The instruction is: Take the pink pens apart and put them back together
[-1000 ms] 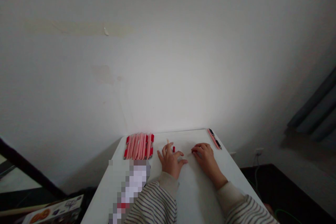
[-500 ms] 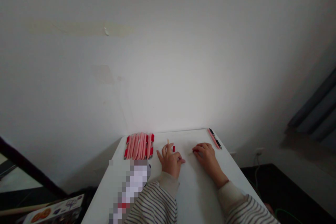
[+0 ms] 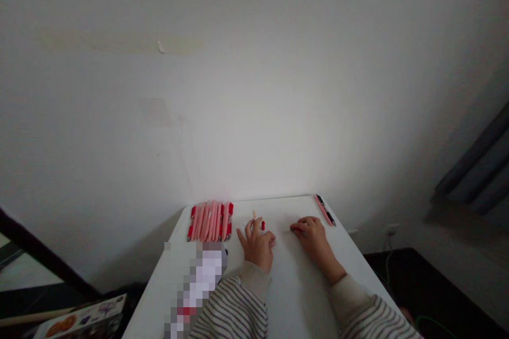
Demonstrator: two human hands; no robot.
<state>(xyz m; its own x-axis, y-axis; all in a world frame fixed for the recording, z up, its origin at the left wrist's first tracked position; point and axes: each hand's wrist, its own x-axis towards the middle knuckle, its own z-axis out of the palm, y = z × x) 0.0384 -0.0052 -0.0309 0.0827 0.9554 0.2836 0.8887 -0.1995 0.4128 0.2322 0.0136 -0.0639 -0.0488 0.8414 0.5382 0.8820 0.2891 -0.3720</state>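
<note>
My left hand (image 3: 257, 246) lies on the white table (image 3: 294, 296), fingers apart and thumb drawn in toward the forefinger. Just past its fingertips are a small red cap (image 3: 263, 225) and a short pink stick (image 3: 254, 214). My right hand (image 3: 313, 237) rests to the right with its fingers curled. They pinch a small dark-red thing at the tips that is too small to name. A row of several pink pens with red ends (image 3: 210, 221) lies at the table's back left. Both arms wear striped sleeves.
One pink pen with black ends (image 3: 325, 210) lies along the table's back right edge. A blurred-out patch (image 3: 199, 286) covers the table's left front. A printed box (image 3: 79, 320) sits on the floor at left. A bare wall stands right behind the table.
My left thumb has folded in toward the fingers and the hand has shifted slightly back. My right hand has barely moved.
</note>
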